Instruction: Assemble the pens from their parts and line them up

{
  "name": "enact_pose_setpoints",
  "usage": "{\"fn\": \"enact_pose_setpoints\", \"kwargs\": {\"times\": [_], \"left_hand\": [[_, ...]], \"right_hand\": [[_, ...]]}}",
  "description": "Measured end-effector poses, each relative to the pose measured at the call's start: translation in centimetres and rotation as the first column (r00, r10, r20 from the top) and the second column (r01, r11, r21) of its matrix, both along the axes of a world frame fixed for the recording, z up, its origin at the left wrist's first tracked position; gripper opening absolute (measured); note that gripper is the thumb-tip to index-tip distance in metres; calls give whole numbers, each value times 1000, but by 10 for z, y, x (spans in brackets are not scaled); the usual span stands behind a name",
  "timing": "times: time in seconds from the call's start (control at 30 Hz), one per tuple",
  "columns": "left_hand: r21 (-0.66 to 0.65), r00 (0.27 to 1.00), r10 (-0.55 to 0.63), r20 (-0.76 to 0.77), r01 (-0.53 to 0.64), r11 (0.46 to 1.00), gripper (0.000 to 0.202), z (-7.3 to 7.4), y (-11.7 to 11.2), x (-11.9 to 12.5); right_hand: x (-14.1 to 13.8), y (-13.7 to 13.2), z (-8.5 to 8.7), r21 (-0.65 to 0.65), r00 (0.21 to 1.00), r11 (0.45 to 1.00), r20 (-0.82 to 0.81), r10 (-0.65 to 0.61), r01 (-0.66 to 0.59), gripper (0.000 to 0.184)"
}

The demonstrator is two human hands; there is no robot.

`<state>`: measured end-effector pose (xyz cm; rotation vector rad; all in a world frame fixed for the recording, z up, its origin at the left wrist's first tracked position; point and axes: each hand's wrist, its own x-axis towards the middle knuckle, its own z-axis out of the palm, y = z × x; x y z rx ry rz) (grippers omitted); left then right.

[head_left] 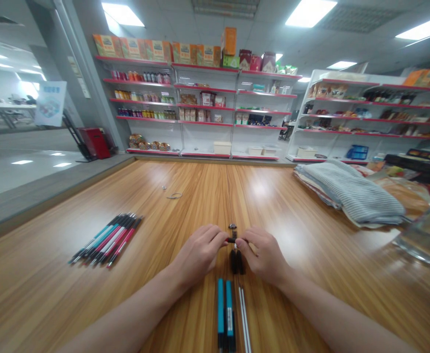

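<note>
My left hand (199, 255) and right hand (264, 255) hide most of the small dark piece (232, 240) pinched between them. Just beyond, a metal bit (232, 226) is too small to tell. Nearer me, blue barrels (224, 314) and white rods (244, 314) run off the bottom edge.

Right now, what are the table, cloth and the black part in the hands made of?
Table: wood-grain top, likely laminate; glossy, mirrors ceiling lights. Cloth: soft fabric, matte, striped. Black part, pinched by left hand and right hand: probably plastic, too small to tell.
</note>
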<state>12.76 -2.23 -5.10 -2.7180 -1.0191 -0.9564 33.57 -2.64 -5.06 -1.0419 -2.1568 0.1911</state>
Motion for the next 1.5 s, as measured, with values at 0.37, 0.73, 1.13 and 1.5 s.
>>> {"fn": "enact_pose_setpoints", "kwargs": {"times": [0.37, 0.73, 1.13, 1.5], "left_hand": [[15, 998, 32, -60, -31, 999, 13, -4, 1, 0], [14, 987, 79, -139, -78, 997, 13, -5, 1, 0], [28, 998, 29, -49, -27, 999, 14, 1, -1, 2], [82, 995, 51, -83, -45, 996, 14, 6, -3, 3]], "right_hand": [[1, 5, -4, 36, 1000, 999, 23, 8, -9, 29], [0, 5, -3, 94, 1000, 995, 21, 23, -25, 26], [-1, -1, 3, 19, 999, 1000, 33, 10, -11, 18], [-1, 2, -1, 45, 995, 998, 93, 44, -49, 26]]}}
